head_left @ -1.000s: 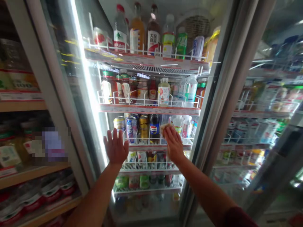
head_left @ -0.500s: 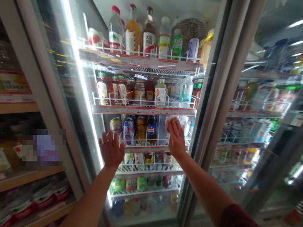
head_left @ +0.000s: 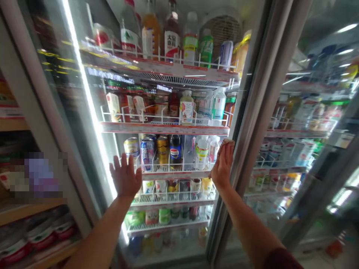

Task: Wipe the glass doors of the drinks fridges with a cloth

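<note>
My left hand (head_left: 126, 176) is raised in front of the glass door (head_left: 168, 243) of a lit drinks cooler, fingers spread and palm turned to the pane; it seems to rest on the glass. Near the door's right-hand frame, my right hand (head_left: 223, 164) presses a small pale cloth (head_left: 230, 142) to the same pane. Only a bit of that cloth shows past the fingertips; the rest is hidden under the hand. Behind the glass between both hands stand a Pepsi bottle (head_left: 175, 151), a blue can (head_left: 147, 154) and a gold can (head_left: 163, 149).
Wire-fronted shelves hold bottles, among them a green bottle (head_left: 206, 48) up top. A bright light strip (head_left: 84, 82) runs down the left side. The metal door frame (head_left: 256, 108) separates another cooler at the right. A wooden shelf unit (head_left: 30, 211) with packaged goods stands left.
My right hand has slid right with the cloth, from over the bottles to beside the door frame. My left hand stays spread at the pane while the view shifts slightly.
</note>
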Demonstrator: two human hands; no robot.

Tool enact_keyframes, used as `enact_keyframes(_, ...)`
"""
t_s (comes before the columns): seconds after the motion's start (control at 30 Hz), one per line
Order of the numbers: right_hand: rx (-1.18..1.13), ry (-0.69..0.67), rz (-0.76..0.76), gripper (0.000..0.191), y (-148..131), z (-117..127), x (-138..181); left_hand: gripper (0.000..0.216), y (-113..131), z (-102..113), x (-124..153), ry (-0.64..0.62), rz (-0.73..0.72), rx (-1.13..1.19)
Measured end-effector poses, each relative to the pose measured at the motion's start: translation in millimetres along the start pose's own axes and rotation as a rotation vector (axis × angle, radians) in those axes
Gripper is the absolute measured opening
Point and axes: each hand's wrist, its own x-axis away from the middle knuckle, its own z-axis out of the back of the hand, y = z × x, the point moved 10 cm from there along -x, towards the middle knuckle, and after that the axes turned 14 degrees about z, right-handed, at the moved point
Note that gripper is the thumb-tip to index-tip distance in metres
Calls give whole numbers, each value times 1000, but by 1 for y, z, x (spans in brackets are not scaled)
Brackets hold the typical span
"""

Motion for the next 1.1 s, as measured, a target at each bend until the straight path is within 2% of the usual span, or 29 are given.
enact_keyframes(0.07,-2,-10,-9,65,-1,1,22,68,0,0,0,-11,7,17)
enact_keyframes(0.2,13,-94,27,67,-21,-3,79,68,-2,-1,0,-25,32,31)
enact_keyframes(0.27,19,-105,36,67,-23,-6,73,68,-3,-1,1,-18,37,24)
enact_keyframes(0.4,0,-16,9,64,-18,-11,2,69,-2,0,1,6,15,-3)
enact_keyframes(0.47,-18,3,9,65,-28,-16,-16,69,-3,-1,1,3,17,-14)
enact_keyframes(0.53,-47,-65,87,68,-56,-27,-8,70,-4,-2,1,-6,20,-14)
enact_keyframes(0.63,-126,-247,368,74,-112,-43,25,71,-5,-3,1,-20,26,-5)
enact_keyframes(0.7,-151,-306,463,74,-126,-46,27,70,-6,-4,1,-33,36,-1)
enact_keyframes(0.83,-83,-187,269,73,-92,-37,-30,70,-2,-2,1,-21,21,2)
enact_keyframes(0.9,-61,-138,208,73,-83,-35,-43,70,0,1,1,-9,8,-1)
enact_keyframes(0.97,-75,-160,262,72,-95,-38,-29,69,2,1,1,-12,2,-12)
enact_keyframes(1.1,-202,-320,552,71,-140,-46,26,69,3,3,0,-4,-1,-23)
